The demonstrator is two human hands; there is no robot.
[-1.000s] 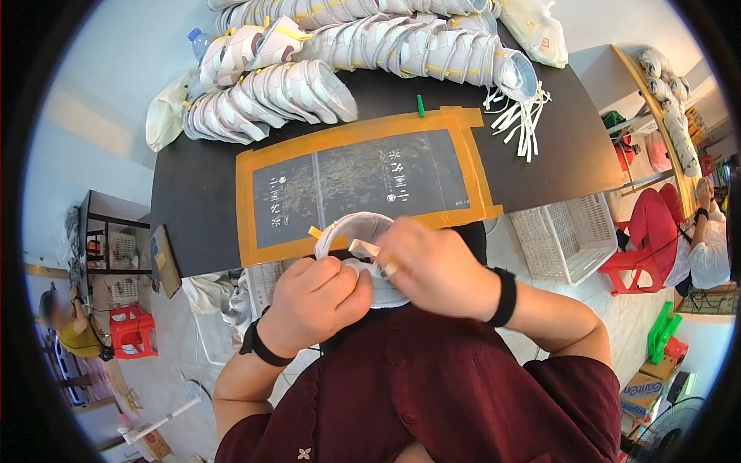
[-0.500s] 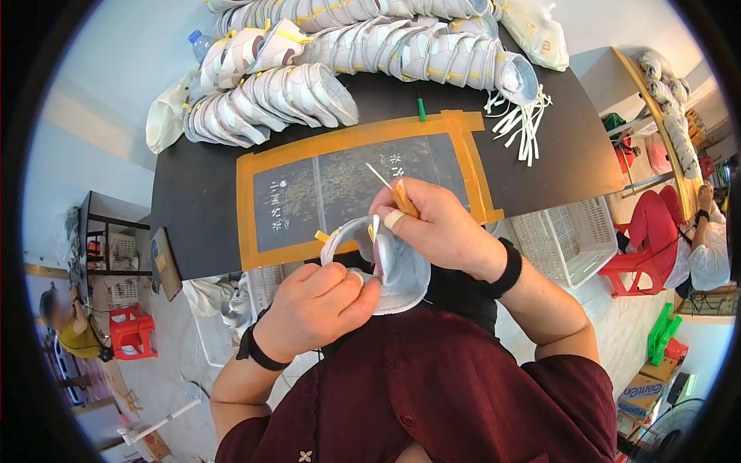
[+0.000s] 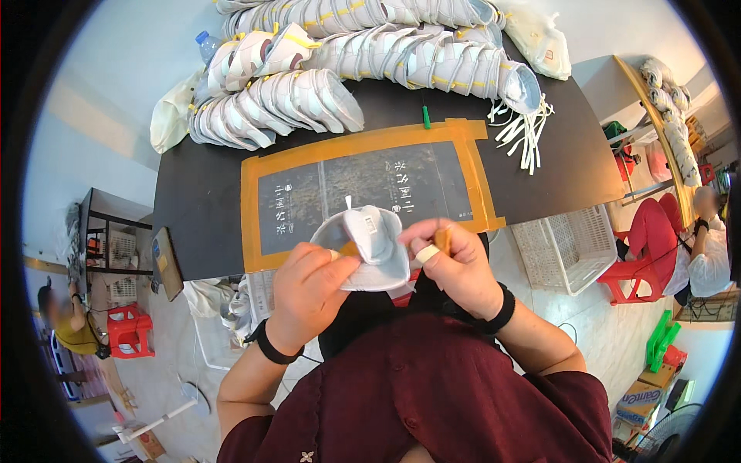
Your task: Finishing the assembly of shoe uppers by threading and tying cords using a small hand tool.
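Note:
My left hand [image 3: 312, 285] is closed on the left side of a pale grey shoe upper [image 3: 390, 274], thumb on top. The upper's tongue [image 3: 363, 235] stands up with a small white label on it. At the upper's right edge my right hand [image 3: 467, 274] is closed around a tool's wooden handle [image 3: 442, 240], with a light bandage on the thumb. Its thin metal shaft, seen half a second ago, does not show now. Both hands are above my lap at the table's near edge.
On the dark table [image 3: 556, 162] lie long stacks of nested shoe uppers [image 3: 274, 108], white strips [image 3: 529, 139], a green-handled tool [image 3: 426, 117] and a taped dark mat [image 3: 359, 193]. A white crate [image 3: 567, 247] stands right. Two other people sit far left and far right.
The upper has turned, bringing its labelled tongue into view. My right hand has moved down and right, and the tool's shaft no longer points up at the mat.

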